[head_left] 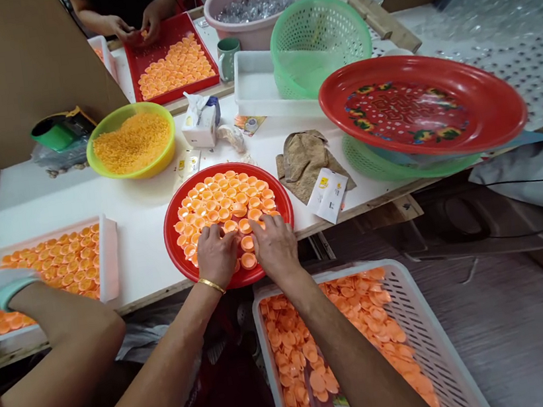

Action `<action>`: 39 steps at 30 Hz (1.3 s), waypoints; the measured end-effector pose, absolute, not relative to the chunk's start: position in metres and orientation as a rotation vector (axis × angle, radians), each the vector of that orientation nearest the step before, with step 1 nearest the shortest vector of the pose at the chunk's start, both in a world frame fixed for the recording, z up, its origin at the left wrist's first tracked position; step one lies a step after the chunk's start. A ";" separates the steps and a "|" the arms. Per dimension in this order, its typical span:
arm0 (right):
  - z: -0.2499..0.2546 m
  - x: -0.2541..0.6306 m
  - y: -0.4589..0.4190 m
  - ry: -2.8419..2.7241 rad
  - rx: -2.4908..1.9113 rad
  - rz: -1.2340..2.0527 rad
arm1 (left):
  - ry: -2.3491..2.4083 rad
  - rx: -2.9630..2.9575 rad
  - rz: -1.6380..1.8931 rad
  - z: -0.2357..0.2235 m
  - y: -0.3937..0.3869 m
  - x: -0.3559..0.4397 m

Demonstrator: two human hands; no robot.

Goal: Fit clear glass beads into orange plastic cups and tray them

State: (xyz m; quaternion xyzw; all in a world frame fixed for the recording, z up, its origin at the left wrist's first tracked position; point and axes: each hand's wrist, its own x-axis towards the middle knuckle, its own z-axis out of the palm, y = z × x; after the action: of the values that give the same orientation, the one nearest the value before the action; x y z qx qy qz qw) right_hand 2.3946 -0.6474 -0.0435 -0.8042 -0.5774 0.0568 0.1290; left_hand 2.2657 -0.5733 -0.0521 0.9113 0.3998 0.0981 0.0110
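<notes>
A round red tray (pixel 174 251) lies near the table's front edge, covered with small orange plastic cups (pixel 209 205), most with their hollow side up. My left hand (pixel 217 256), with a gold bracelet at the wrist, is over the tray's front left part, its thumb and fingers curled in on an orange cup. Beside it, my right hand (pixel 276 246) reaches over the front right part, fingers bent down and closed on another cup. My fingertips partly hide both cups. Several loose cups lie between the hands.
Below the table stands a white crate (pixel 417 304) of orange pieces. At left, a co-worker's gloved hand (pixel 5 288) is over a white tray (pixel 110 251). Behind are a yellow bowl (pixel 164 147), a tissue box (pixel 201 132), brown cloth (pixel 303 159) and a large red platter (pixel 493 101).
</notes>
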 end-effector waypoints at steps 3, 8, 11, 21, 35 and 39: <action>-0.047 2.386 -0.643 -1.767 -2.295 0.201 | 1.361 2.805 0.351 -0.050 -0.566 2.260; -0.050 2.381 -0.643 -1.815 -2.256 0.238 | 1.353 2.855 0.152 -0.052 -0.557 2.264; -0.049 2.382 -0.645 -1.818 -2.238 0.248 | 1.389 2.848 0.143 -0.052 -0.556 2.267; -0.050 2.370 -0.651 -1.800 -2.155 0.276 | 1.317 2.788 0.440 -0.047 -0.534 2.292; -0.062 2.401 -0.680 -1.425 -2.347 0.021 | 0.959 2.868 0.350 -0.049 -0.536 2.288; -0.062 2.401 -0.686 -1.381 -2.396 -0.010 | 1.003 2.885 0.328 -0.049 -0.553 2.287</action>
State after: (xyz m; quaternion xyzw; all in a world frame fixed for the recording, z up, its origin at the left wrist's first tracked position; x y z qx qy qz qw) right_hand 2.4013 -0.6864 -0.0622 -0.8511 -0.4907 -0.0035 0.1868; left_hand 2.2866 -0.5529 -0.0493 0.9386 0.3262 0.1067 0.0350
